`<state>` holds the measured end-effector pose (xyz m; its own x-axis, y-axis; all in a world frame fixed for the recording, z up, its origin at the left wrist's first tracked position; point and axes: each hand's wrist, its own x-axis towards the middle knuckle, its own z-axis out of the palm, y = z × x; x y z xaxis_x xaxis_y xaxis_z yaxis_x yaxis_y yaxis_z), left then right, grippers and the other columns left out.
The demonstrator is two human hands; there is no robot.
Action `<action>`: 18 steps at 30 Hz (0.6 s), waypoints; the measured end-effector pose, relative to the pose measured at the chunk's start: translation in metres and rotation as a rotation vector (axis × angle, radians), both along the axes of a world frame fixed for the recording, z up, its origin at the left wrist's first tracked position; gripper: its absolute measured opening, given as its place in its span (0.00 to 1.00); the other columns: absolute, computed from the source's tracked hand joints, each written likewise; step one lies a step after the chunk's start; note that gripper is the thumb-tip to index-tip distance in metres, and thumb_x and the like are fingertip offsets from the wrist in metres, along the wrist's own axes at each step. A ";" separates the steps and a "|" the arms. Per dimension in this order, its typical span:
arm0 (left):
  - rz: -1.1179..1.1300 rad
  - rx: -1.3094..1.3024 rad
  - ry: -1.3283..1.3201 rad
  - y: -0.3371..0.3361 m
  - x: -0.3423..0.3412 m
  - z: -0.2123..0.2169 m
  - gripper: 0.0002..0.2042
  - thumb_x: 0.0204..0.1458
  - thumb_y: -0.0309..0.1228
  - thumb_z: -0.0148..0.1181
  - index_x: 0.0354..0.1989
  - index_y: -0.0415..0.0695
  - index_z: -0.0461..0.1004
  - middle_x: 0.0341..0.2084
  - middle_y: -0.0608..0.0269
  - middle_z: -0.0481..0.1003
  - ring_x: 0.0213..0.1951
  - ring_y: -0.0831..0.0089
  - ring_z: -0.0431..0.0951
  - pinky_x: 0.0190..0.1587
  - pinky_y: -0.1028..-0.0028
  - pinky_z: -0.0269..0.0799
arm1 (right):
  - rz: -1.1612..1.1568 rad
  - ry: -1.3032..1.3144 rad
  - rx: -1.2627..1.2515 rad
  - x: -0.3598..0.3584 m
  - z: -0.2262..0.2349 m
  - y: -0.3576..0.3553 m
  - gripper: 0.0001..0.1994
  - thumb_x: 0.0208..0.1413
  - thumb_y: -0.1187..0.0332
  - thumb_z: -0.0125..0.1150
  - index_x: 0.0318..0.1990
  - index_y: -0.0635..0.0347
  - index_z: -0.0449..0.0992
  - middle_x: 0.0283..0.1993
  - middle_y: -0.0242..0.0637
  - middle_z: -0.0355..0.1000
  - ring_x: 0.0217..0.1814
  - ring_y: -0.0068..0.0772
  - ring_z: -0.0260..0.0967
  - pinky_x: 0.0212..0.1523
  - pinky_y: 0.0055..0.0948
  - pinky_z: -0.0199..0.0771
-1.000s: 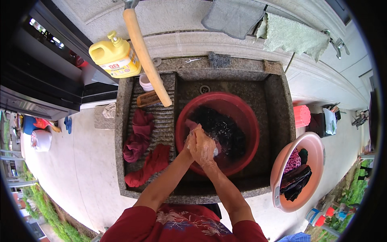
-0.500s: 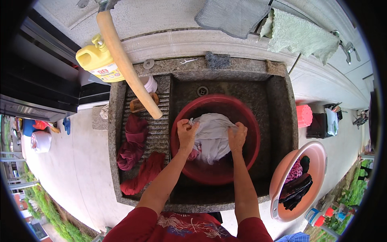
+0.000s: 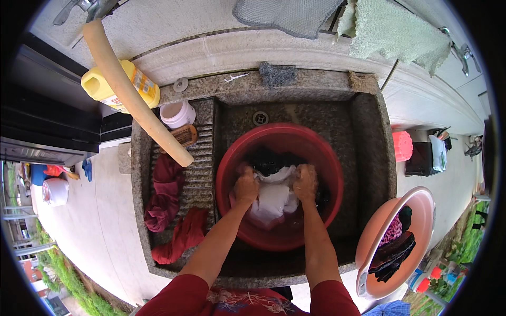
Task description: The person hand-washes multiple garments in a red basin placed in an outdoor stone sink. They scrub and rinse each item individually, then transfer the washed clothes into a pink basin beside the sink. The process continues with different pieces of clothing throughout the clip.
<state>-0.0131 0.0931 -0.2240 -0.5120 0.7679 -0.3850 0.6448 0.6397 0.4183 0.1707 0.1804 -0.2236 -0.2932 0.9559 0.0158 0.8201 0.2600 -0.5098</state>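
Inside a red plastic basin [image 3: 337,184], a wet white garment [image 3: 274,199] is stretched between my two hands, low in the water. My left hand [image 3: 246,186] is closed on its left edge; my right hand [image 3: 305,183] grips the right edge, fingers curled and slightly blurred. Dark cloth [image 3: 271,159] lies in the basin just beyond the white garment. The basin stands in a stone sink [image 3: 363,152]. On the ribbed washboard at the sink's left rest a maroon garment [image 3: 164,192] and a red garment [image 3: 182,237].
A beige hose [image 3: 134,100] hangs over the washboard, near a yellow jug [image 3: 142,87], a white tub [image 3: 177,114] and a scrubbing brush [image 3: 184,136]. At the right, a pink basin [image 3: 416,237] holds dark and patterned clothes. Grey mesh cloth [image 3: 287,16] and pale green cloth [image 3: 395,37] hang beyond the sink.
My hands have lowered the white garment into the basin, and its far edge has come nearer me. Dark cloth now shows beyond it. The whole view has shifted a little.
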 end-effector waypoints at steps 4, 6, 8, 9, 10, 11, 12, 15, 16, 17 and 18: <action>0.445 0.620 -1.019 -0.011 -0.026 0.025 0.17 0.52 0.40 0.53 0.47 0.46 0.64 0.28 0.60 0.75 0.31 0.62 0.77 0.36 0.65 0.74 | -0.249 0.631 -0.368 -0.007 0.038 0.000 0.10 0.41 0.76 0.54 0.34 0.58 0.66 0.30 0.38 0.65 0.32 0.31 0.63 0.37 0.29 0.65; 0.931 0.652 -1.571 0.004 0.000 0.096 0.17 0.53 0.44 0.53 0.44 0.45 0.67 0.26 0.64 0.74 0.28 0.66 0.76 0.34 0.70 0.74 | -0.162 0.921 -0.501 -0.023 0.054 -0.027 0.10 0.41 0.77 0.53 0.34 0.58 0.66 0.27 0.35 0.65 0.30 0.26 0.62 0.35 0.26 0.64; 0.862 0.511 -1.963 -0.003 0.002 0.102 0.17 0.52 0.47 0.54 0.40 0.47 0.68 0.31 0.64 0.73 0.34 0.68 0.75 0.37 0.69 0.73 | -0.041 0.781 -0.389 -0.067 0.107 -0.067 0.10 0.42 0.75 0.55 0.34 0.57 0.65 0.27 0.38 0.68 0.29 0.30 0.68 0.33 0.29 0.67; 0.691 0.514 -2.190 -0.013 -0.003 0.073 0.17 0.51 0.47 0.55 0.40 0.48 0.68 0.33 0.64 0.72 0.36 0.69 0.74 0.39 0.68 0.72 | 0.034 0.688 -0.274 -0.086 0.135 -0.085 0.10 0.43 0.72 0.58 0.35 0.57 0.66 0.27 0.41 0.70 0.30 0.38 0.70 0.32 0.34 0.69; 0.501 0.512 -2.403 -0.023 -0.011 0.038 0.17 0.51 0.48 0.55 0.39 0.48 0.67 0.35 0.63 0.72 0.39 0.69 0.73 0.41 0.67 0.72 | 0.108 0.596 -0.163 -0.099 0.151 -0.099 0.11 0.44 0.70 0.60 0.35 0.56 0.67 0.27 0.43 0.71 0.31 0.46 0.72 0.31 0.39 0.70; 0.484 0.551 -2.259 -0.031 -0.014 0.013 0.16 0.52 0.48 0.54 0.39 0.49 0.67 0.35 0.64 0.72 0.38 0.70 0.73 0.40 0.67 0.71 | 0.152 0.560 -0.086 -0.106 0.151 -0.105 0.11 0.45 0.69 0.60 0.36 0.56 0.66 0.27 0.45 0.71 0.31 0.47 0.72 0.31 0.39 0.70; 0.462 0.560 -2.122 -0.032 -0.012 0.011 0.14 0.53 0.47 0.52 0.38 0.50 0.67 0.34 0.64 0.71 0.37 0.71 0.72 0.39 0.68 0.71 | 0.184 0.519 -0.006 -0.110 0.146 -0.108 0.11 0.47 0.67 0.60 0.36 0.57 0.66 0.27 0.46 0.71 0.31 0.49 0.71 0.30 0.39 0.70; 0.606 0.625 -2.008 -0.044 0.023 0.036 0.11 0.58 0.43 0.47 0.39 0.50 0.69 0.34 0.68 0.73 0.34 0.73 0.74 0.35 0.73 0.72 | 0.102 0.345 -0.033 -0.104 0.131 -0.091 0.10 0.51 0.64 0.57 0.36 0.57 0.65 0.25 0.47 0.71 0.29 0.52 0.71 0.29 0.42 0.69; 0.675 0.550 -1.957 -0.041 0.026 0.056 0.11 0.58 0.43 0.47 0.40 0.50 0.68 0.35 0.68 0.73 0.35 0.74 0.74 0.36 0.73 0.72 | 0.050 0.286 -0.082 -0.101 0.127 -0.078 0.10 0.52 0.64 0.56 0.36 0.58 0.65 0.24 0.48 0.71 0.28 0.53 0.71 0.28 0.44 0.69; 0.742 0.483 -1.908 -0.036 0.032 0.069 0.11 0.58 0.42 0.47 0.41 0.50 0.68 0.36 0.68 0.73 0.36 0.74 0.74 0.36 0.73 0.72 | 0.011 0.309 -0.072 -0.100 0.122 -0.067 0.10 0.53 0.63 0.55 0.36 0.58 0.65 0.23 0.48 0.71 0.27 0.54 0.71 0.28 0.44 0.68; 0.810 0.414 -1.861 -0.034 0.037 0.079 0.11 0.58 0.42 0.48 0.42 0.50 0.68 0.37 0.69 0.73 0.36 0.74 0.74 0.37 0.72 0.73 | -0.029 0.326 -0.064 -0.096 0.119 -0.057 0.09 0.53 0.63 0.54 0.35 0.58 0.65 0.23 0.49 0.71 0.27 0.55 0.70 0.27 0.45 0.68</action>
<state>0.0240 0.0587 -0.1453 0.0072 0.7766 -0.6300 -0.9422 0.2163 0.2558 0.0744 0.1236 -0.1044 -0.2553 0.9659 0.0439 0.6179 0.1979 -0.7609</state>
